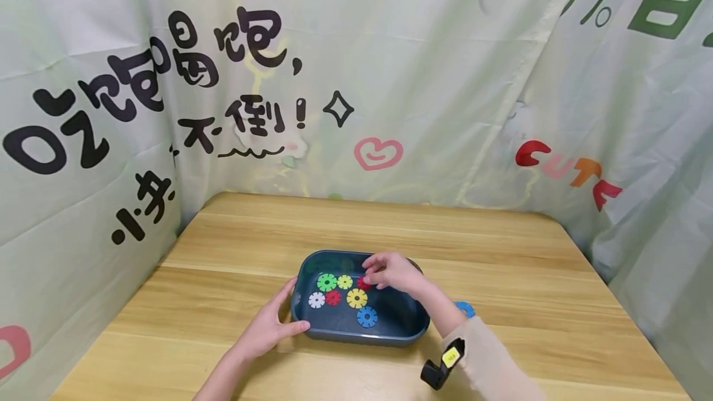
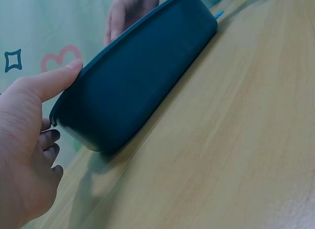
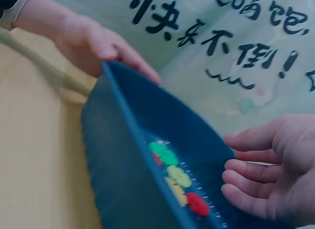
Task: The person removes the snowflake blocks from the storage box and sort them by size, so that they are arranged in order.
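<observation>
A dark blue plastic tub (image 1: 384,340) stands on the table with several notched flower-shaped discs inside: a green disc (image 1: 327,282), a blue disc (image 1: 367,317), a white disc (image 1: 317,300), plus yellow and red ones. My left hand (image 1: 271,325) holds the tub's left end, thumb on the rim and fingers along the outer wall. Over the tub's far right part hovers my right hand (image 1: 394,273), fingers loosely bent. The right wrist view shows nothing between its fingers and thumb. Below its fingertips lies a red disc (image 1: 363,283), partly covered by them in the head view.
Another blue disc (image 1: 465,309) lies on the wooden table (image 1: 535,265) right of the tub, partly hidden by the right forearm. A printed curtain (image 1: 434,79) hangs around the table's back and sides. A black strap device (image 1: 442,364) sits on the right wrist.
</observation>
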